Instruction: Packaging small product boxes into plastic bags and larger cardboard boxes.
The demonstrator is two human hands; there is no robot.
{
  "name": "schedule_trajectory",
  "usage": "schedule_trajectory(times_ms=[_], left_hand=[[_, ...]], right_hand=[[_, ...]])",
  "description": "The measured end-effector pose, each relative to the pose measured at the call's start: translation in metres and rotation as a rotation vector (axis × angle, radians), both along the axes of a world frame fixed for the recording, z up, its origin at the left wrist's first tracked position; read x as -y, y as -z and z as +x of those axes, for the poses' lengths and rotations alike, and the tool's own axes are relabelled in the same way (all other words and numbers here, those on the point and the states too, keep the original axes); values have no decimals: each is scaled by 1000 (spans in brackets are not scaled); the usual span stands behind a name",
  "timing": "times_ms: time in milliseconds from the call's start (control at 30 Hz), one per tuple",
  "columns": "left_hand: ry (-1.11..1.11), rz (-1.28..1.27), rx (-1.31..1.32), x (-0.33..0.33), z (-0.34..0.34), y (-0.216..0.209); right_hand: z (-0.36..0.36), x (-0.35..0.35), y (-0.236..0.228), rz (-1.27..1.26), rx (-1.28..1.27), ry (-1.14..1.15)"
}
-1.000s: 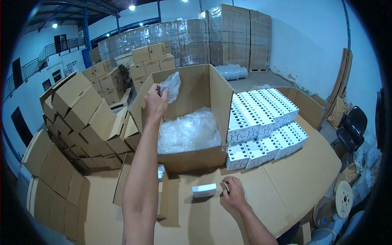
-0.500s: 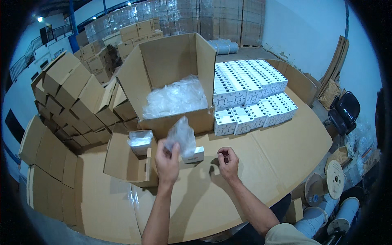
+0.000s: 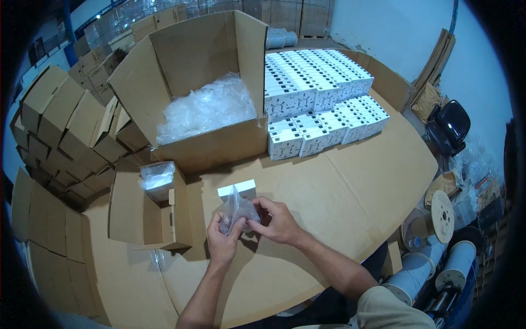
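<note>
Pinching plastic bag [image 3: 237, 208], left hand [image 3: 223, 242] and right hand [image 3: 280, 222]

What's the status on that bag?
Left hand holding translucent plastic bag, right hand at its edge. White carton just beyond. Bag partly hides carton.

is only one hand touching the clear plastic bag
No, the left hand and right hand both grasp the clear plastic bag, in front of the small white rectangular box.
</note>
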State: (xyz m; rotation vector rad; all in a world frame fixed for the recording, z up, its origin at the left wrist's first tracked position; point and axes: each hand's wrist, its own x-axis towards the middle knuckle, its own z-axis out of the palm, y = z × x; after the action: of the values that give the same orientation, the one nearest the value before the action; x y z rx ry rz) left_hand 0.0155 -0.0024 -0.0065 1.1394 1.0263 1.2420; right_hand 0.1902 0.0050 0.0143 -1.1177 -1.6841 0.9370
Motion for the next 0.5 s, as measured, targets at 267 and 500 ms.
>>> schedule_trajectory(times_ms=[267, 500], left_hand=[[-207, 24, 197, -6, -9, 13], [-389, 74, 188, -7, -13, 13]], right_hand=[[4, -2, 11, -306, -192, -74], [14, -1, 3, -328, -94, -138]])
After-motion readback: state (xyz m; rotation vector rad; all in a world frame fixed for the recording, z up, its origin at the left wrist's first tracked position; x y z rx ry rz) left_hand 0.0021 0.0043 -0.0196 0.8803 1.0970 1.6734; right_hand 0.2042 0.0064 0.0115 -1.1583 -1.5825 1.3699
